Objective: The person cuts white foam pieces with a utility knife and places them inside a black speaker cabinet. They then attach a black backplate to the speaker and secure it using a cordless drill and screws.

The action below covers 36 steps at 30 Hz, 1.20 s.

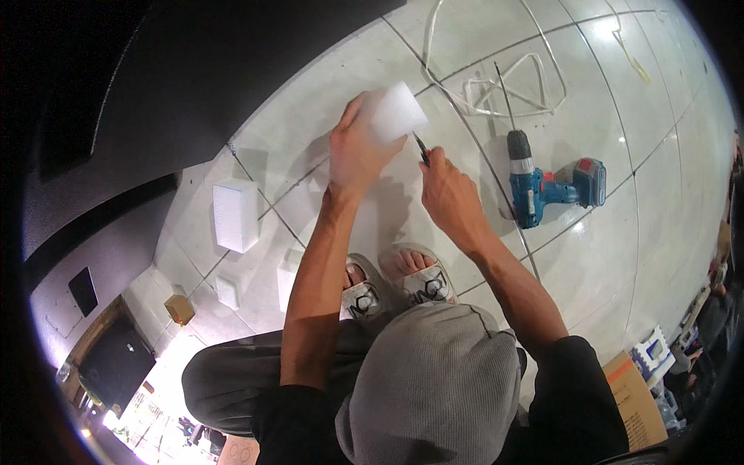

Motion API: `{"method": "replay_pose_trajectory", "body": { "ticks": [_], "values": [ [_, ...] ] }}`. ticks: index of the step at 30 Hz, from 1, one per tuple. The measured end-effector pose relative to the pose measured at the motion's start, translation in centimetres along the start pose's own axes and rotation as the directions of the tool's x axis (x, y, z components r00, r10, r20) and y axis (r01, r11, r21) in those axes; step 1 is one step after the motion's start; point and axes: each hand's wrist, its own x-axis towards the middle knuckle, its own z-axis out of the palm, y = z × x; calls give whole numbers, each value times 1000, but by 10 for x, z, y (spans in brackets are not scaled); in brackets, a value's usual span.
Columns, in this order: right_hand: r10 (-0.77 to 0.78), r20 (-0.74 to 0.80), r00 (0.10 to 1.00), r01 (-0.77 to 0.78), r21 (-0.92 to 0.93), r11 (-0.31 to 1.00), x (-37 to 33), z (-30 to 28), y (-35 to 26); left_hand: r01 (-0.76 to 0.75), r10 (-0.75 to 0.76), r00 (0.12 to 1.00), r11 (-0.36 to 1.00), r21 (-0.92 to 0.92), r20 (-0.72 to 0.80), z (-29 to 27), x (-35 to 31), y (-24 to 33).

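Note:
My left hand [358, 151] is closed round a white foam block [399, 114], holding it up above the tiled floor. The block's edge and the fingers are partly blurred. Just to the right, my right hand [451, 190] grips what looks like a small dark knife [420, 146]. Its thin tip points up and left, close to the block's lower right corner; I cannot tell whether they touch. A larger white foam block [235, 215] stands on the floor left of my left forearm. Another white piece [287, 277] shows partly behind that forearm.
A blue cordless drill [535, 190] with a long bit lies to the right. Pale strapping [535, 97] loops across the floor beyond it. A small white piece [227, 293] and a little brown box [179, 308] sit at left. A cardboard box [634, 399] stands lower right.

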Motion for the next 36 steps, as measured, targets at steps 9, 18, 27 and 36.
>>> {"method": "replay_pose_trajectory", "body": {
  "ticks": [9,18,27,36],
  "values": [
    [12,-2,1000,-12,15,1000,7,14,11,-8,8,1000,1000,18,-6,0,0,1],
    [11,2,1000,-11,21,1000,6,22,18,-25,25,1000,998,49,3,-2,5,2],
    [0,-20,1000,-1,-51,999,-18,-17,-12,526,-489,836,843,-112,249,-30,20,-4],
    [-8,8,1000,8,-16,1000,-1,-5,-7,602,-540,790,771,-205,290,-21,30,-40]
  ]
}}
